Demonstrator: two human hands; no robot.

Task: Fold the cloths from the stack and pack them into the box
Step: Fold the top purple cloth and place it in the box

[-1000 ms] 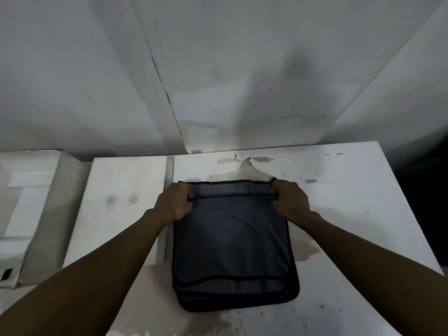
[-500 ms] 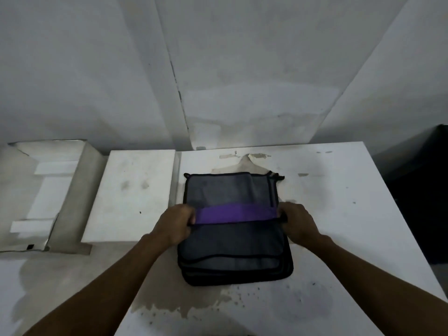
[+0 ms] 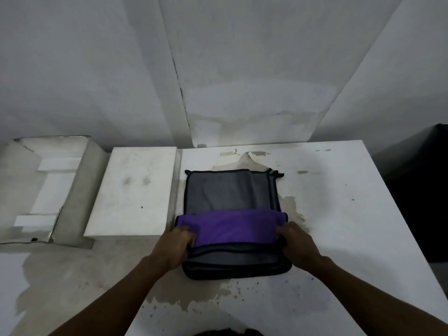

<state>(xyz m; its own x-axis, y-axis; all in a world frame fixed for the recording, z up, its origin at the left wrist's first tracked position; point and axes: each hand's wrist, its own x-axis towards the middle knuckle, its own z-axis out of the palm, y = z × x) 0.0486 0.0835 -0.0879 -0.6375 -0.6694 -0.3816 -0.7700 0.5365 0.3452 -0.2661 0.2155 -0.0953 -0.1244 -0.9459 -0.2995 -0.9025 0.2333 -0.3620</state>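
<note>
1. Step in hand, as I judge it: the first fold of the top cloth (image 3: 230, 225). Its far edge is doubled over toward the person, so the purple underside shows as a band across the middle of the frame.
2. The left hand (image 3: 178, 241) is closed on the left end of that purple band, fingers curled over the edge. The right hand (image 3: 294, 241) pinches the right end the same way. Both grip the top cloth only, as far as can be seen.
3. The top cloth lies on the stack of grey cloths (image 3: 232, 190) with black edging, at the centre of the white worktop (image 3: 351, 214). The stack's far half is uncovered.
4. The box (image 3: 48, 185), open and empty-looking, sits at the left edge of the frame, with a white slab (image 3: 135, 190) between it and the stack.
5. Next move, in my judgement: bring the folded edge level with the near hem, smooth it, then fold again crosswise to suit the box's opening. Keep the lower cloths from dragging along.
</note>
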